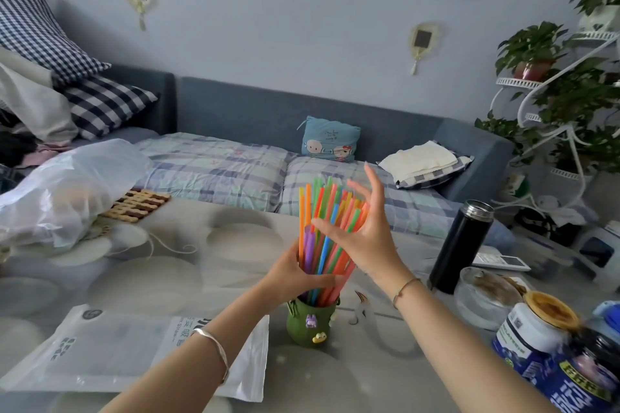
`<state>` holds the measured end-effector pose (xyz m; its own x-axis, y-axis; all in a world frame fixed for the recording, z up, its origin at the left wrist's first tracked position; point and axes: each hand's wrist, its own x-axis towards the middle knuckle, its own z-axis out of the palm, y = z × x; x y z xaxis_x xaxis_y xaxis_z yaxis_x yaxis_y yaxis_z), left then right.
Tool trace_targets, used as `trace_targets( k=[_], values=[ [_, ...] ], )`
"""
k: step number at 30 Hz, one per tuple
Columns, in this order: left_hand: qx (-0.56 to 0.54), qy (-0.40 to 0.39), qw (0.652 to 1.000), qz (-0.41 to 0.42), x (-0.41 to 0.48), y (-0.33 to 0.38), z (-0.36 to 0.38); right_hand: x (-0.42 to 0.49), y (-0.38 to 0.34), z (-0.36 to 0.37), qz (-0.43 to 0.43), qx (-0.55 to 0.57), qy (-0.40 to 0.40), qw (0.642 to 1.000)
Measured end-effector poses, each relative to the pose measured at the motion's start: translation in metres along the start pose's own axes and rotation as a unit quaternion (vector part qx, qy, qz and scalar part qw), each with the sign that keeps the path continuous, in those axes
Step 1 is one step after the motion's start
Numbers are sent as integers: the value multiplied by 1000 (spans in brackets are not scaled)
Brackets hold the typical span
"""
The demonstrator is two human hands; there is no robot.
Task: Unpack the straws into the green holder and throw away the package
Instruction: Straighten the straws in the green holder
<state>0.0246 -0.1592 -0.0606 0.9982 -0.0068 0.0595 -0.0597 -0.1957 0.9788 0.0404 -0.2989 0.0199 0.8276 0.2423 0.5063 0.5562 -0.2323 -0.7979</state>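
My left hand (295,273) grips the straws (323,256) just above the green holder (310,322). The bundle stands in it, leaning right. My right hand (365,231) is spread, palm vs. the upper ends. Risk imo: small holder w/ top-heavy bundle, so a quick release could tip it or fan straws over the table (167,261). The package (110,352) lies flat by my left forearm, not binned yet.

package (117,355): "Straw", Chinese characters | jar (528,329): label blurred, unreadable
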Motion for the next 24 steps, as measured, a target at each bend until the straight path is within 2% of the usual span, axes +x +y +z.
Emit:
trace_targets(
  k=[3, 5, 7, 13, 19, 24],
  values=[
    [-4, 2, 1000, -4, -3, 4, 2, 8, -14, -8, -56, -73, -3, 996],
    [-17, 5, 1000, 0, -8, 6, 3, 10, -18, -12, -63, -194, -47, 978],
    [-7, 11, 1000, -3, -14, 6, 1, 7, -20, -17, -58, -258, -64, 962],
    [51, 24, 998, -35, -41, 1, -18, -15, -40, -27, -99, -209, 17, 973],
    [56, 57, 995, -54, -71, -5, -34, -46, -50, -10, -158, -202, 0, 967],
    [111, 74, 989, -58, -98, -25, -58, -78, -47, 19, -196, -226, -29, 954]
  ],
)
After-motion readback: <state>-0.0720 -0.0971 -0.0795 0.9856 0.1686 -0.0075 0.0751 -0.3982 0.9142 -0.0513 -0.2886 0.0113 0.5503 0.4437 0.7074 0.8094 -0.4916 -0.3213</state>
